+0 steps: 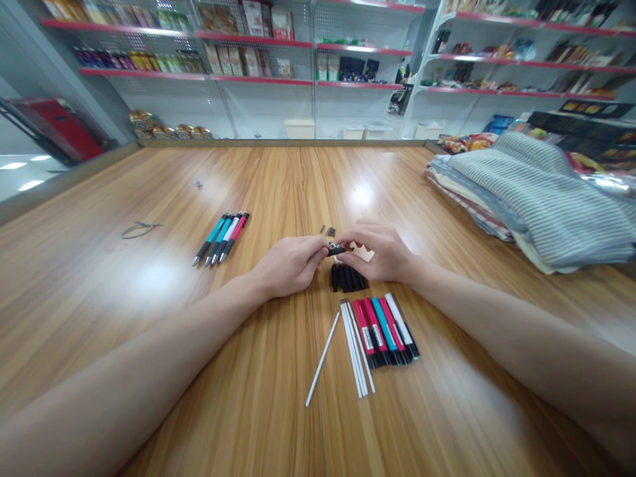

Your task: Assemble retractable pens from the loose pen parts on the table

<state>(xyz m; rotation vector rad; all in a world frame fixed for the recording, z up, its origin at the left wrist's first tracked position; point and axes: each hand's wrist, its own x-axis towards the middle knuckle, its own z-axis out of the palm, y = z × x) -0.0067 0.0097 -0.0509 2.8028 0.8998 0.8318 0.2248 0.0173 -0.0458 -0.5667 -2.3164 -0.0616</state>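
Observation:
My left hand is closed, pinching a small black pen part with a bright silvery bit at its top, mid-table. From the other side my right hand closes thumb and fingers round the same part's right end; the fingertips partly hide it. Several black pen grips lie in a row just beneath the hands. Closer to me are white ink refills, one lying slanted apart, and a row of pink, blue and white pen barrels. Tiny dark metal pieces sit just beyond my fingers.
Whole pens in blue, white and pink lie side by side left of my hands. Farther left are a grey loop of cord and a small metal bit. Folded striped cloths are piled at the right; stocked shelves stand behind the table.

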